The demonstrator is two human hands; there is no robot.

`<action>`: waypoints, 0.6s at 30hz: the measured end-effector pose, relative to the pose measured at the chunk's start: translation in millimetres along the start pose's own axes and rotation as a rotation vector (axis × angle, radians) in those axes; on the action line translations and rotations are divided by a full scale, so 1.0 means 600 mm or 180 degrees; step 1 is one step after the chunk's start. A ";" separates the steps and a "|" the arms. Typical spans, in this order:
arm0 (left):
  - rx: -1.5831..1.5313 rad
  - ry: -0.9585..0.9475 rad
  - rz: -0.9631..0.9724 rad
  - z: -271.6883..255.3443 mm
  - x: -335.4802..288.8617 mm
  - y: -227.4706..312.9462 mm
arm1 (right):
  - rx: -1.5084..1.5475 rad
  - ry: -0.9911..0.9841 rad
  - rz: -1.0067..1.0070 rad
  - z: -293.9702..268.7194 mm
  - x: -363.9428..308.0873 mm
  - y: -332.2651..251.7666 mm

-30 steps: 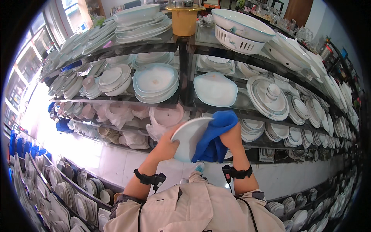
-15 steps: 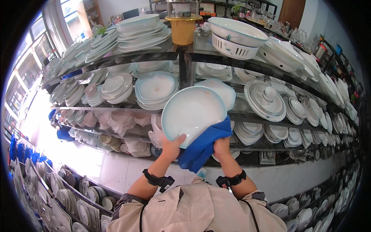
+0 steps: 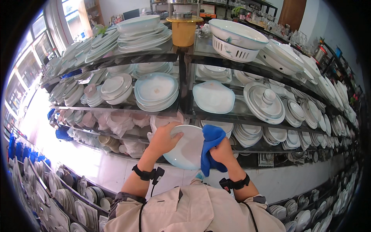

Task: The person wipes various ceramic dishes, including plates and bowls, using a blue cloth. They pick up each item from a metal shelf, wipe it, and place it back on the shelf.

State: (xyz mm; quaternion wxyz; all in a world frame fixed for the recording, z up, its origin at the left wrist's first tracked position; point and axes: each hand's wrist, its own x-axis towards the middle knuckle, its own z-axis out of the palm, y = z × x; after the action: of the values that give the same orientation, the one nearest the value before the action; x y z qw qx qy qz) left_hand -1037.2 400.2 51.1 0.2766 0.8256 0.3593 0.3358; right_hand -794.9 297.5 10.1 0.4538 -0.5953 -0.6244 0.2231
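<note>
A round white plate (image 3: 184, 149) with a pale blue edge is held low in front of my body, tilted. My left hand (image 3: 162, 140) is closed on its upper left rim, with the thumb lying over the plate's face. A bunched blue cloth (image 3: 210, 145) is gripped in my right hand (image 3: 223, 150). The cloth lies against the right side of the plate and hides that rim; its lower end hangs down. On the shelf just beyond, a pale blue-edged, squarish plate (image 3: 214, 97) lies beside a stack of similar round plates (image 3: 156, 87).
Dark-edged shelves (image 3: 228, 115) full of stacked dishes stretch across the front. On the top shelf stand a yellow bucket (image 3: 183, 33) and a large white bowl (image 3: 237, 33) over a slotted basin (image 3: 234, 50). More dish racks stand behind me at lower left (image 3: 58, 193) and lower right.
The plate has come down and nearer to me, uncovering the squarish plate on the shelf. My left hand has shifted to its upper rim, and the cloth is now bunched at the right.
</note>
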 end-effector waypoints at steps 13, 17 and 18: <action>-0.2816 0.2484 -0.0920 0.069 0.016 -0.031 | 0.1293 0.0510 -0.0029 0.031 0.027 -0.051; -0.3542 0.2475 -0.1288 0.088 0.029 -0.035 | 0.0723 0.0230 -0.0632 0.071 -0.015 0.015; -0.3655 0.2485 -0.1357 0.095 0.028 -0.043 | 0.0763 0.0122 -0.0756 0.068 -0.007 0.005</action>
State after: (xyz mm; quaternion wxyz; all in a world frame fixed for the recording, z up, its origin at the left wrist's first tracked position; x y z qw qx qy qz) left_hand -996.2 416.2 3.6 0.5774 0.2822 0.3520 0.6804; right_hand -827.9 304.7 -13.5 0.5565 -0.4631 -0.6506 0.2294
